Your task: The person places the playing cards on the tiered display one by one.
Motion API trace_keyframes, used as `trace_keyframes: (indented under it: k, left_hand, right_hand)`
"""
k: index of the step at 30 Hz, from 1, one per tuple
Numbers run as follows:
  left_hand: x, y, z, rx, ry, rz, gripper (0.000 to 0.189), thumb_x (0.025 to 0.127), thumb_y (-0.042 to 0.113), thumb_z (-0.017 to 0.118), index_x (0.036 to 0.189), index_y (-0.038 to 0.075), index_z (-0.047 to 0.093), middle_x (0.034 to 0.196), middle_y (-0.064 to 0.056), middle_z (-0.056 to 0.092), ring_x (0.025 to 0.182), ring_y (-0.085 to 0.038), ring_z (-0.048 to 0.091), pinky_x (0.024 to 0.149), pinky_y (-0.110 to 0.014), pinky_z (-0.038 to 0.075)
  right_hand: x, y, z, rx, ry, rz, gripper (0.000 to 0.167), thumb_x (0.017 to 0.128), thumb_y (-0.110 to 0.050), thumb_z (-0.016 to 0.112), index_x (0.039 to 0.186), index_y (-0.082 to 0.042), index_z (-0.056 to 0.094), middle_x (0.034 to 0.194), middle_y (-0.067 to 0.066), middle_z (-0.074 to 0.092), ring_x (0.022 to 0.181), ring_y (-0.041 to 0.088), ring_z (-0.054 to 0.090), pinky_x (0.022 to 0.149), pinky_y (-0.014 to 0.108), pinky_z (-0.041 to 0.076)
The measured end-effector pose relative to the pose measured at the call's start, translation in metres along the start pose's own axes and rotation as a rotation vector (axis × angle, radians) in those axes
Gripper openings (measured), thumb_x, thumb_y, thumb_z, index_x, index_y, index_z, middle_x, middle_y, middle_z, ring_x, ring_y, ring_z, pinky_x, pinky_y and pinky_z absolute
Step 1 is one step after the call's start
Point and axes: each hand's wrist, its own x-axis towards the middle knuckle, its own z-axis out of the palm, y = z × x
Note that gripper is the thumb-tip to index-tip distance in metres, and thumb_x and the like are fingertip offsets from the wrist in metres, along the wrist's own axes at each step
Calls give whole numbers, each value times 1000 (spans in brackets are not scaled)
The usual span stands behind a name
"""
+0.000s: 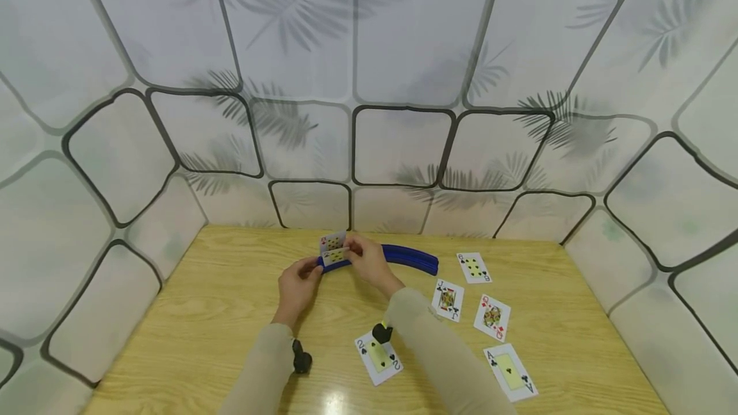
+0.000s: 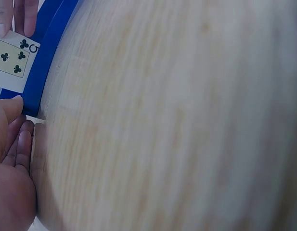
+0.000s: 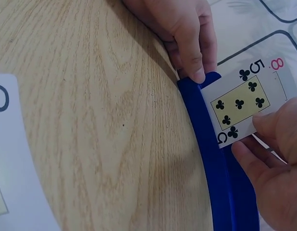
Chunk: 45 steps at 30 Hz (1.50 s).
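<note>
A curved blue card holder (image 1: 412,259) stands on the table near the back wall. My left hand (image 1: 296,287) grips its left end, thumb in front and fingers behind. Between thumb and fingers, my right hand (image 1: 371,266) pinches the five of clubs (image 3: 239,103) by its right side. The five's lower edge meets the holder's slot in the right wrist view. Behind it, a red eight (image 1: 331,241) stands upright in the holder, partly covered by the five. The left wrist view shows the left thumb (image 2: 12,108) on the holder's end.
To the right lie several face-up cards: a black jack (image 1: 447,300), a red queen (image 1: 492,317), an ace of clubs (image 1: 508,371) and a black number card (image 1: 474,268). A two of spades (image 1: 375,367) lies between the forearms. Patterned fabric walls (image 1: 403,146) enclose the wooden table (image 1: 202,325).
</note>
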Motion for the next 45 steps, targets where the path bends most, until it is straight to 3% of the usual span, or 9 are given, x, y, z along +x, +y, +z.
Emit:
trace_keyframes:
  k: [8,13,17,30,38,45]
  left_hand:
    - [0,1,-1,-1,-3,0,27,99,9,73,125,0,75,117,-20,77,105,-33,73,96,-45,59]
    - [-1,1,-1,6,-1,5,26,99,9,73,124,0,75,117,-20,77,105,-33,73,95,-46,59]
    - [0,0,1,9,6,14,26,99,8,72,123,-1,75,116,-21,77,104,-33,73,94,-45,59]
    - [-1,0,1,11,18,15,25,99,7,72,122,-1,75,114,-20,77,103,-33,73,93,-45,60]
    - [-1,1,1,12,7,13,26,99,8,73,123,0,75,115,-19,77,103,-32,73,93,-42,60]
    - [-2,1,1,16,-3,9,27,99,8,72,125,0,74,117,-20,76,106,-33,72,96,-46,59]
  right_hand:
    - [1,2,3,10,6,47,13,99,-3,70,95,-15,68,98,9,77,85,12,66,75,25,56]
    - [1,0,3,45,8,60,8,100,-1,69,104,-7,72,102,13,77,92,22,71,79,31,60]
    - [2,-1,3,51,26,77,12,99,0,69,110,-3,74,107,17,78,98,29,74,84,38,62]
    - [2,4,3,51,63,91,21,99,-5,72,119,1,72,113,17,77,105,31,74,92,42,61]
    - [-7,2,-13,15,36,39,25,99,-10,73,122,0,70,116,17,75,108,31,72,94,42,61]
    - [-22,-2,-31,-8,-39,56,33,102,-18,72,130,-3,67,123,15,73,111,30,71,97,45,59]
